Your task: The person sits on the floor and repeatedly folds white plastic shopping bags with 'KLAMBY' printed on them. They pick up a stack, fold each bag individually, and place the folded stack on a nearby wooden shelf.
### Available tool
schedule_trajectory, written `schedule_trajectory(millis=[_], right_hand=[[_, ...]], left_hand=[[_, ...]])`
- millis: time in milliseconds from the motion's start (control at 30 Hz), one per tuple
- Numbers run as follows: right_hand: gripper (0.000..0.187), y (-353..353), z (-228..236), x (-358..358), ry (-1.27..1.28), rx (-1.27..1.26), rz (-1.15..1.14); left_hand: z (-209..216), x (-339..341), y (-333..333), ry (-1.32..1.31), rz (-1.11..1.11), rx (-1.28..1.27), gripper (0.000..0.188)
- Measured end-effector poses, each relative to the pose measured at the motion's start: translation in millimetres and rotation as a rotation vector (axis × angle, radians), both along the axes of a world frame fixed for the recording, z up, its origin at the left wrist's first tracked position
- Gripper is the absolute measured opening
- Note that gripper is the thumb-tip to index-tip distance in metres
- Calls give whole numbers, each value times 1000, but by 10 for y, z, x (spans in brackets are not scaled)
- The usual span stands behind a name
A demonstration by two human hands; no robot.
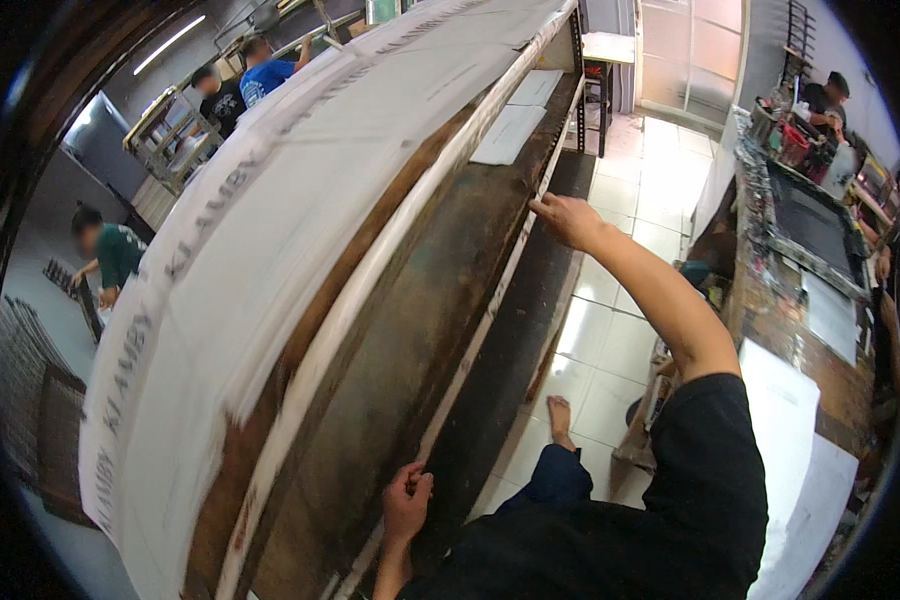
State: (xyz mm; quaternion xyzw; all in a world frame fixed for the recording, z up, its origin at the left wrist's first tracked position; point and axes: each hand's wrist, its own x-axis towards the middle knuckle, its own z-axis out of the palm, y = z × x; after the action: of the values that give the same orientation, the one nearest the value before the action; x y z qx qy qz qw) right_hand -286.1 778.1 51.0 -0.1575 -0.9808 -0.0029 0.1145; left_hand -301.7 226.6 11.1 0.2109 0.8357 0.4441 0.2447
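The hands are well apart: right hand (570, 220) fingers at the long, narrow, pale edging strip (455, 385) of a brown-stained shelf board (400, 310), left hand (407, 500) half-curled beside the strip's nearer end — whether either grips cannot be told. White paper sheets (510, 135) lie on that board's far end; above spreads a long white lettered sheet (300, 210).

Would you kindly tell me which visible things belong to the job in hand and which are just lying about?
Seemingly in use:
- right hand
- left hand
- pale shelf-edge strip

Apparently lying about:
- white paper sheets
- dark framed screen
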Motion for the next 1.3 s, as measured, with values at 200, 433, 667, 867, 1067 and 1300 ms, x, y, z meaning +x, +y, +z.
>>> schedule_trajectory(millis=[200, 433, 667, 867, 1067, 1300], right_hand=[[51, 1769, -332, -1437, -146, 290, -19], [32, 3239, -1307, -2443, -178, 627, 294], [16, 3112, -1405, -2997, -231, 383, 465], [22, 3293, -1515, -3125, 54, 393, 548], [20, 3315, -1531, -3161, -69, 267, 525], [16, 3291, -1433, -3080, -77, 245, 526]], left_hand=[[324, -438, 1513, -70, 287, -87, 29], [144, -846, 2577, 69, 106, -138, 33], [290, -821, 3141, 64, 83, -334, 35], [-33, -900, 3180, 24, 87, -182, 34], [270, -859, 3404, 85, 63, -253, 31], [144, -845, 3431, 221, -48, -173, 30]])
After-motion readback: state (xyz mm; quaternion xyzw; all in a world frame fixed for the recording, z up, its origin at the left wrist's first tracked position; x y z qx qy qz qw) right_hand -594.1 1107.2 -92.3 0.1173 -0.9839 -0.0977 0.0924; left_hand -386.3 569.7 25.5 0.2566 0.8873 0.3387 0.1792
